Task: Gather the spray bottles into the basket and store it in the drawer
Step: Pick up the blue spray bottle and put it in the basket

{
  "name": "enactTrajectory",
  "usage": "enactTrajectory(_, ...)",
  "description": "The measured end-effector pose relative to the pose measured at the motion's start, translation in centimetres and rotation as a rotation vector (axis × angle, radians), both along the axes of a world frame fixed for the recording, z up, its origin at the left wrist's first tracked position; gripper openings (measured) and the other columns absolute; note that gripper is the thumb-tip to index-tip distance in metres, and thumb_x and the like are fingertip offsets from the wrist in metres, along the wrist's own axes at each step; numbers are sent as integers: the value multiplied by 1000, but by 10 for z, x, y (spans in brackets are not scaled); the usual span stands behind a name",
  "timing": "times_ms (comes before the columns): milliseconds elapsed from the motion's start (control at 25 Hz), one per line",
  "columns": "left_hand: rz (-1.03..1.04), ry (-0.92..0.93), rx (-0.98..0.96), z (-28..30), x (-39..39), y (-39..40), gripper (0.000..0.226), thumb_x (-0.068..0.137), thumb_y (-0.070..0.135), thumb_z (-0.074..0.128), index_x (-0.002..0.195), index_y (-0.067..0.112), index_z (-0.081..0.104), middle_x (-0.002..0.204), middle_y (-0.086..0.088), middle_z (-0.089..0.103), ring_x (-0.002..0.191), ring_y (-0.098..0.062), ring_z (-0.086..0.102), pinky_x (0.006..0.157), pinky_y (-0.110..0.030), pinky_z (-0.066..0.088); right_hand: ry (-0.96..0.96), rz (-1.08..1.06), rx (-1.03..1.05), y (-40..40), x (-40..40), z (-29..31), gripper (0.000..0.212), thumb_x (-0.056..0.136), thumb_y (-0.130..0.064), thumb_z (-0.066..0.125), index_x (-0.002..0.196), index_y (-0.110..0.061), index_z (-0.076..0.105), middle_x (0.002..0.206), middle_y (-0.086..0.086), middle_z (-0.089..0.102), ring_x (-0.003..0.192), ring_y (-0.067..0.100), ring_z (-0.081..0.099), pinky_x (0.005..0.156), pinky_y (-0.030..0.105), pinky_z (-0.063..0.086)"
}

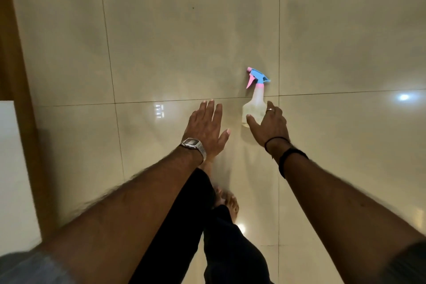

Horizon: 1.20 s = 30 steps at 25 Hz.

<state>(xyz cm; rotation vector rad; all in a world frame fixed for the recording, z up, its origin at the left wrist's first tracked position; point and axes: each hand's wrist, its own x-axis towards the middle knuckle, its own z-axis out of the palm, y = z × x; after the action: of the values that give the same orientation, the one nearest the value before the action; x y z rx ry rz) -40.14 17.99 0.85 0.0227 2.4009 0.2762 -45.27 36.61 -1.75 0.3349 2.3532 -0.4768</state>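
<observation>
A clear spray bottle (254,104) with a blue head and a pink trigger and collar lies on the glossy tiled floor, nozzle pointing away from me. My right hand (269,125) is spread over the bottle's lower body, thumb on its left side, fingers not closed around it. My left hand (207,125), with a metal watch on its wrist, hovers flat and empty to the left of the bottle. No basket or drawer is in view.
Beige floor tiles (184,41) with dark grout lines stretch all around. A brown wooden edge (16,57) and a white panel (11,168) run along the left. My legs in dark trousers and bare feet (227,203) stand below the hands.
</observation>
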Motion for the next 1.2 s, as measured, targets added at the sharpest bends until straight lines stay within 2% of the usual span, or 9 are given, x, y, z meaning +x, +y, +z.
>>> enactTrajectory(200,-25,-102,-49,-40,-6,-20,77,100,53,32,160,12,6,170,-14,3,157,-33,1,123,-47,15,-47,-193,24,-21,-16,-67,96,81,-61,65,151,-9,26,140,16,42,125,38,49,98,46,47)
enactTrajectory(360,69,-149,-13,-22,-15,-25,75,101,52,31,160,12,9,169,-14,10,156,-30,13,120,-48,26,-75,-256,6,-32,-14,-63,86,78,-56,72,141,-8,37,130,18,49,116,39,57,96,44,48)
enactTrajectory(560,193,-147,98,45,-11,-14,70,103,53,26,160,13,14,167,-11,17,153,-29,21,116,-50,34,-48,-274,-92,-48,9,15,96,75,-59,71,148,-8,34,136,16,50,118,38,58,98,41,49)
enactTrajectory(640,269,-143,164,73,-8,-7,68,103,54,23,158,14,19,163,-11,27,147,-31,32,113,-50,38,-41,-269,-140,-57,16,52,92,73,-60,72,143,-9,40,133,13,52,115,35,60,94,40,51)
enactTrajectory(760,453,-89,283,121,-3,-3,61,102,56,22,146,15,36,140,-14,52,124,-36,54,99,-48,48,2,-240,-229,-74,21,113,75,75,-56,71,134,-14,51,125,8,54,104,30,63,87,38,55)
enactTrajectory(840,584,-29,371,155,8,-7,59,101,59,20,137,18,41,126,-14,59,111,-35,61,89,-46,52,36,-210,-328,-82,25,156,66,80,-52,69,134,-18,51,123,3,51,100,24,62,85,33,53)
enactTrajectory(960,732,89,398,199,37,-21,66,98,63,16,146,20,33,134,-10,55,108,-29,62,85,-37,53,58,-195,-488,-95,36,206,58,81,-57,64,125,-21,56,121,-2,57,101,16,62,88,34,54)
enactTrajectory(1080,813,219,387,236,73,-45,60,102,54,25,151,19,29,142,-10,51,113,-28,62,84,-30,48,52,-176,-549,-118,56,250,48,79,-62,64,111,-27,58,110,-8,65,97,11,65,87,36,56)
enactTrajectory(1200,827,274,346,265,127,-75,61,104,45,37,154,12,28,147,-14,46,120,-31,59,91,-35,51,-39,-95,-642,-154,92,278,51,78,-52,66,120,-25,58,113,-7,67,101,14,67,87,35,55)
